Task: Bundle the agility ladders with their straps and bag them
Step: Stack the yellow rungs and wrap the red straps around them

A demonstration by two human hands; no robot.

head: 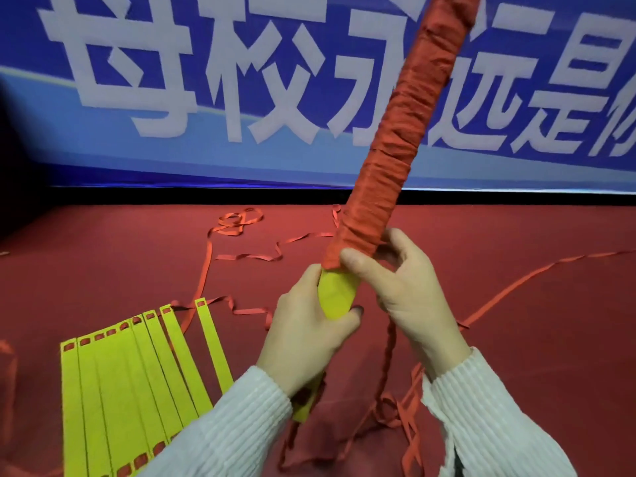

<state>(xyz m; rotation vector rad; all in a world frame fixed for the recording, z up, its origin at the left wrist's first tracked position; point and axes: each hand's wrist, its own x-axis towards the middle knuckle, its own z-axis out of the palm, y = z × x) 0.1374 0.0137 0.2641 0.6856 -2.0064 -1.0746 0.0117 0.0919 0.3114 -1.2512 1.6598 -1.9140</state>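
A long bundle of ladder rungs wrapped tight in red strap (402, 132) slants up to the top right. Its bare yellow end (335, 297) sticks out below the wrapping. My left hand (306, 335) grips that yellow end from below. My right hand (399, 280) holds the lower edge of the red wrapping, thumb across the front. A second ladder, several flat yellow rungs (137, 373) linked by red strap, lies fanned out on the red floor at the lower left. Loose red strap (516, 280) trails from the bundle across the floor.
The red carpeted floor (103, 263) runs to a wall with a blue banner (172, 80) bearing large white characters. More tangled red strap (241, 218) lies near the wall, and a heap of strap (389, 407) sits between my forearms.
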